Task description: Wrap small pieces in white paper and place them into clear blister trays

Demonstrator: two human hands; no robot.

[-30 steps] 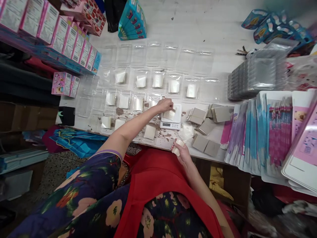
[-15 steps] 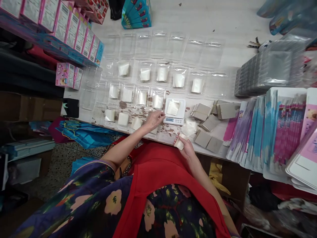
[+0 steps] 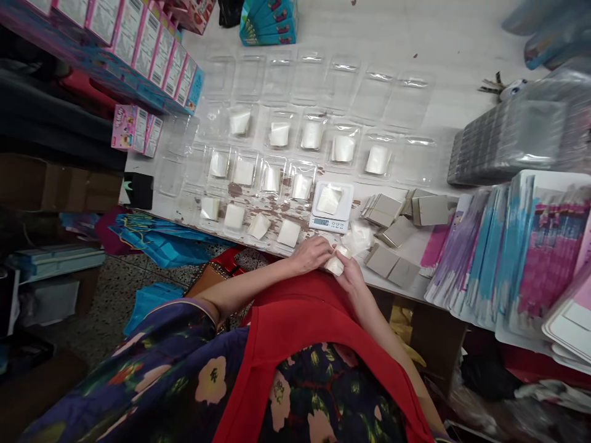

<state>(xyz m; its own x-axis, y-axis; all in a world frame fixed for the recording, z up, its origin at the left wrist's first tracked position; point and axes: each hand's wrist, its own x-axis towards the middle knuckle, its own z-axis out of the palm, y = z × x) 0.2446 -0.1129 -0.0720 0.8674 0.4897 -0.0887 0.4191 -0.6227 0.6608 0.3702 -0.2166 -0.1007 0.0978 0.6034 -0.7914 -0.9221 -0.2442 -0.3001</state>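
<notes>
My right hand (image 3: 351, 274) is wrapped around a small curled stack of thin whitish squares (image 3: 335, 264) at the table's front edge. My left hand (image 3: 312, 254) has its fingers closed at the left side of that same stack. Just beyond the hands stands a white digital scale (image 3: 323, 224) with a lit display, bearing a whitish packet (image 3: 329, 200). To the scale's right lies a crumpled, translucent white pile (image 3: 361, 236). Similar whitish packets sit to the left, one (image 3: 289, 233) nearest my left hand. What the packets contain cannot be made out.
Rows of clear plastic trays (image 3: 344, 77) cover the table, several holding white packets. Grey card pieces (image 3: 385, 261), printed sleeves (image 3: 489, 246) and stacked clear trays (image 3: 503, 141) stand at right. Pink boxes (image 3: 159, 55) line the left; a teal box (image 3: 268, 23) stands at the back.
My left hand has moved from beside the scale down and right to the stack in my right hand. The packet it covered at the front is now visible. The view has shifted slightly.
</notes>
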